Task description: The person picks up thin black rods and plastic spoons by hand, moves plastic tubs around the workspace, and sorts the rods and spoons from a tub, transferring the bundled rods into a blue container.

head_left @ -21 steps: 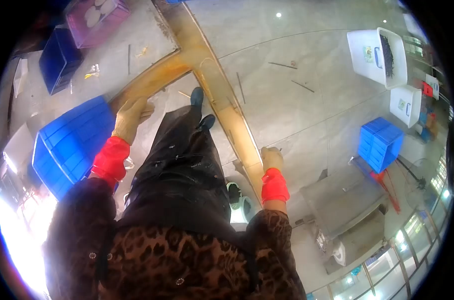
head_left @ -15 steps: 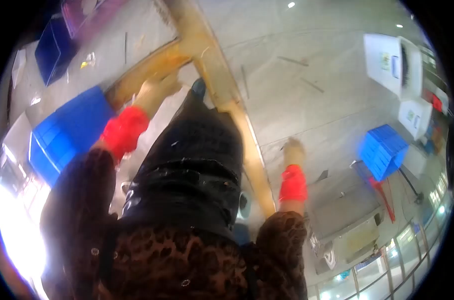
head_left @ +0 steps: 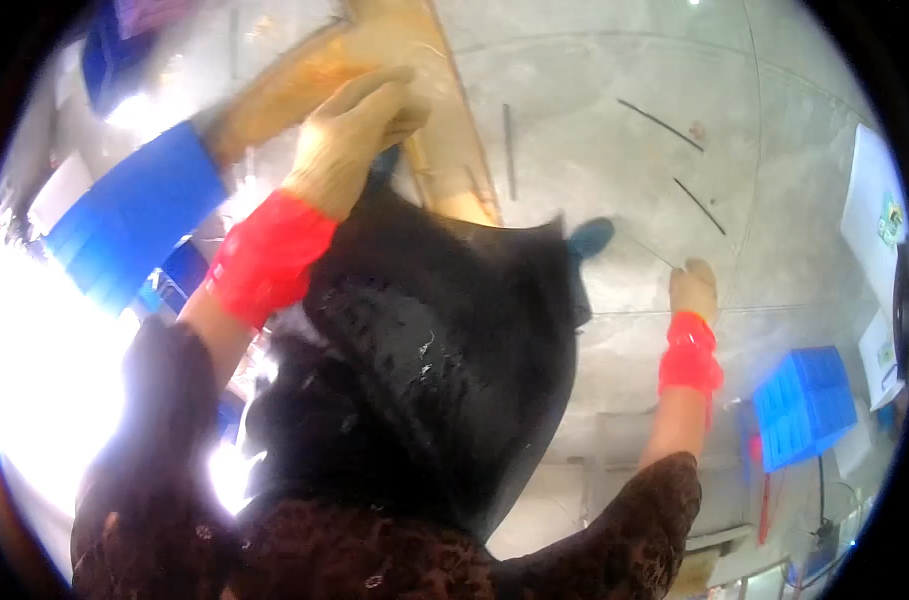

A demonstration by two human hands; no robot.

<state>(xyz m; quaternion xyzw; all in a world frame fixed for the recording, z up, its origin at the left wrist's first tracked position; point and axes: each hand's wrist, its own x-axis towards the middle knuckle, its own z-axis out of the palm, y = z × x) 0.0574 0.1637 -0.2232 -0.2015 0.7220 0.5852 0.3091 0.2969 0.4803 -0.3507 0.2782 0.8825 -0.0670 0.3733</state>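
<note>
Held the left hand (head_left: pixel 357 132) forward, in view above the yellowish strip (head_left: pixel 275 100) of the floor and close to the black apron (head_left: pixel 425 350). Had its fingers bent and pressed together; could not tell about anything under the palm. Held the right hand (head_left: pixel 693 288) well out to the side, over the grey floor (head_left: pixel 565 80), with the fingers curled. Saw a thin line (head_left: pixel 655 254) just beside these fingertips, toward the teal shoe (head_left: pixel 592 238), but could not tell whether pinched or only lying behind. Wore a red cuff (head_left: pixel 275 255) at each wrist. Noticed one blue crate (head_left: pixel 140 210) near the left forearm, a second blue crate (head_left: pixel 805 405) beyond the right wrist, and dark sticks (head_left: pixel 510 150) on the floor ahead.
</note>
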